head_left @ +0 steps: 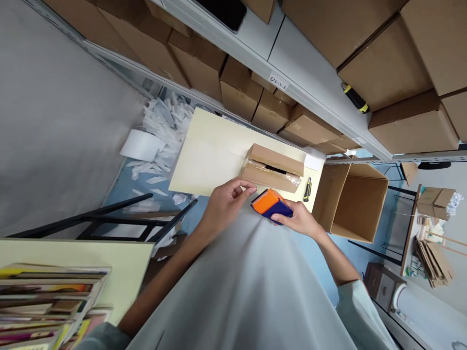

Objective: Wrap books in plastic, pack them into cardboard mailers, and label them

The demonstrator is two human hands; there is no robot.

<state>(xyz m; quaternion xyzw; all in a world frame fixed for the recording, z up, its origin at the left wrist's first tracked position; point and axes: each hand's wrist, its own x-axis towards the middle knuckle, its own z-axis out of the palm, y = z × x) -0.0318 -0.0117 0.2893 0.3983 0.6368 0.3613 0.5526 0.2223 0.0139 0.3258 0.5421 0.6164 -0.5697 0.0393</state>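
Observation:
My right hand [299, 219] is wrapped round a small orange and dark-blue box-like thing [270, 203], held in front of my body near the table's front edge. I cannot make out its exact kind. Just left of it is my left hand [230, 200], closed with thumb and fingertips pinched together. Whether anything thin is in that pinch I cannot tell. Beyond both hands a long cardboard box [272, 170] lies on the pale yellow table [207, 150], with shiny tape at its right end and a dark slot in its near part.
A utility knife [307, 189] and a white paper [313, 162] lie at the table's right end. Beside it stands an open carton [357, 204]. Shelves of cardboard boxes [241, 87] rise behind. Paper scraps [164, 121] are heaped at left; a box of books [47, 306] is nearer.

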